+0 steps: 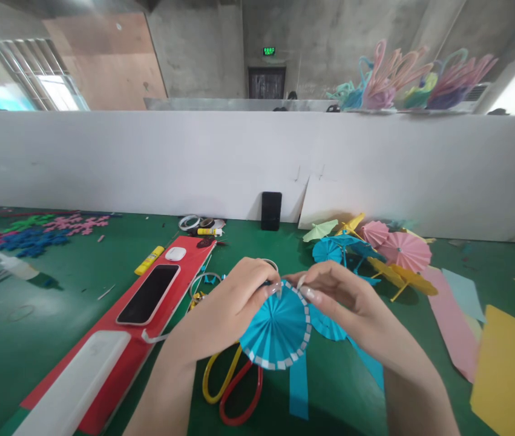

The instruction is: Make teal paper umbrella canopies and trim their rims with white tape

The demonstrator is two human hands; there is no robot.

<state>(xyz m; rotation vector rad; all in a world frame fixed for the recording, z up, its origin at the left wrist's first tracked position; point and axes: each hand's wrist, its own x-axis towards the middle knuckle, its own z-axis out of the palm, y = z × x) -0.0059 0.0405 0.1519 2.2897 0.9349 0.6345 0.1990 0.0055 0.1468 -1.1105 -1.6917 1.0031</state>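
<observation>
A round, pleated blue paper fan with white squares along its rim is held up in front of me. My left hand pinches its upper edge between thumb and bent fingers. At the upper right of the rim is my right hand, thumb and fingertips drawn together. A small white bit shows at those fingertips; whether it is a strip or a fingernail I cannot tell. Behind the fan lies another pleated blue paper piece. Scissors with one yellow and one red handle loop rest below, their blades hidden.
Small paper umbrellas are grouped at the right, near paper sheets. On the left, a red board carries a phone and a white case. A glue stick touches its edge. Another phone leans on the partition.
</observation>
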